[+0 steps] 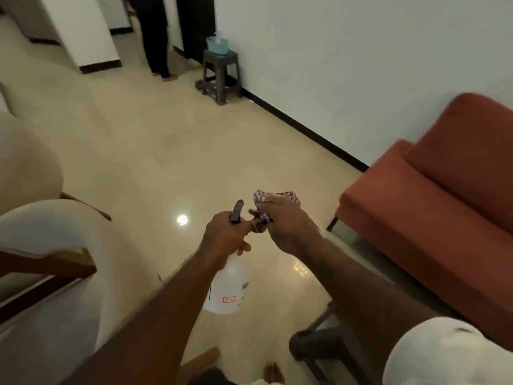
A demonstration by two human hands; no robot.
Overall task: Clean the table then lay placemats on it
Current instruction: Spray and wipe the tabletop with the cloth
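Over the floor (166, 162), at 6 o'clock, a bottle (227, 290) is gripped by the fingers (245, 248) of the left hand (223, 236); a cloth (262, 220) is bunched in the right hand (288, 226). A sofa (430, 218) is seen at 3 o'clock, chairs (41, 232) at 9, a stool (220, 76) at 12.

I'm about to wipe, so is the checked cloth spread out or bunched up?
Bunched up: the checked cloth is crumpled in the right hand, with folds poking out above and beside it.

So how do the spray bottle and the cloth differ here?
The spray bottle is rigid, translucent white, gripped at its neck by the left hand; the cloth is soft, checked, crumpled in the right hand. The bottle looks larger than the bunched cloth. Both are held over the floor.
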